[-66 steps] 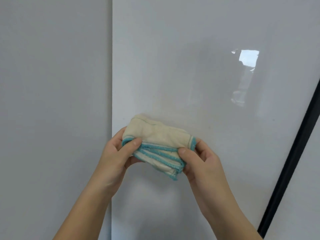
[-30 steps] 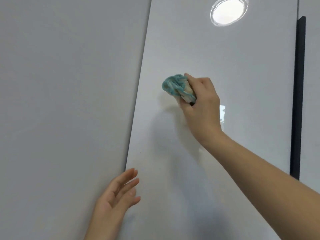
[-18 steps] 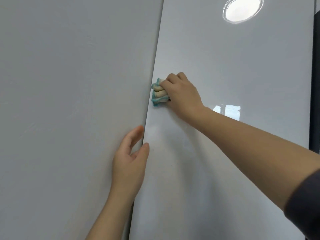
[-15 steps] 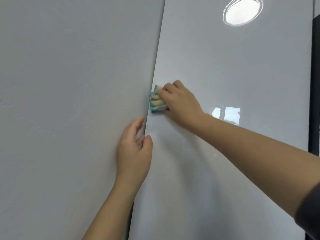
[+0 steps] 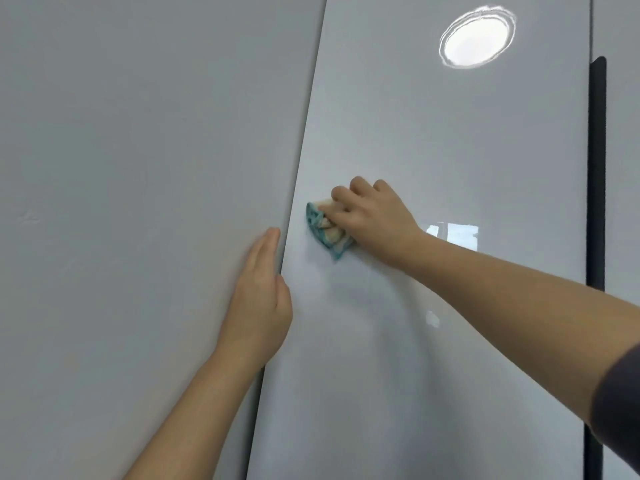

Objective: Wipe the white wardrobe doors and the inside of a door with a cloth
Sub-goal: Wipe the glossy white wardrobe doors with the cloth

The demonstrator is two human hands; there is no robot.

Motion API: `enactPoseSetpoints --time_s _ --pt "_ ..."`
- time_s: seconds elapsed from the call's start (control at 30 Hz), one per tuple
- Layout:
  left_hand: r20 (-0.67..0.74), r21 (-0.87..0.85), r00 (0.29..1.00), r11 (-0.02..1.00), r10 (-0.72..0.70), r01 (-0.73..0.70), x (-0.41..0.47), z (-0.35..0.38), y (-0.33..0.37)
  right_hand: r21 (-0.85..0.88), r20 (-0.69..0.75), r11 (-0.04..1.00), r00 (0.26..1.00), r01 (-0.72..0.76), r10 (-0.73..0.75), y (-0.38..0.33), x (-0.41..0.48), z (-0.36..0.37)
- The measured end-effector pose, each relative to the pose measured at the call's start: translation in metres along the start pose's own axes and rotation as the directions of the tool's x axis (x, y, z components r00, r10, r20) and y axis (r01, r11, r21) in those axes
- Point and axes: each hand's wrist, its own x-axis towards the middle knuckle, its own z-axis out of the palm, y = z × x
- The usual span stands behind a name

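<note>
A glossy white wardrobe door [image 5: 450, 161] fills the middle and right of the head view. My right hand [image 5: 375, 218] grips a folded cream cloth with a teal edge [image 5: 327, 230] and presses it against this door near its left edge. My left hand [image 5: 261, 296] lies flat with straight fingers on the matt white panel [image 5: 138, 202] to the left, right along the seam between the two surfaces. Most of the cloth is hidden under my right fingers.
A black vertical strip [image 5: 596, 168] runs down the right side of the glossy door, with another white panel [image 5: 623, 133] beyond it. A round ceiling light is mirrored high on the door [image 5: 477, 41].
My right hand has slid the cloth down and a little to the right on the door. My left hand has flattened, its fingers now straight along the seam.
</note>
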Motion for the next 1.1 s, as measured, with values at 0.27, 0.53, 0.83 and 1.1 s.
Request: enactPoseSetpoints --time_s 0.27,0.53,0.83,1.1 --pt "-0.004 0.071 0.999 0.997 0.032 -0.032 0.008 0.009 -0.003 0.186 0.092 0.882 0.901 -0.433 0.423 0.012 0.041 0.012" --pt "0.129 0.155 0.991 0.987 0.033 -0.053 0.013 0.014 -0.003 0.39 0.104 0.9 0.962 0.194 -0.252 -0.016 -0.099 -0.036" --pt "0.355 0.316 0.933 0.931 0.063 -0.183 0.048 0.034 0.018 0.314 0.059 0.914 0.966 -0.259 0.253 0.049 -0.097 -0.037" --pt "0.394 0.402 0.919 0.898 0.006 -0.179 0.048 0.054 0.032 0.336 0.1 0.941 0.991 0.05 -0.088 0.055 -0.172 -0.061"
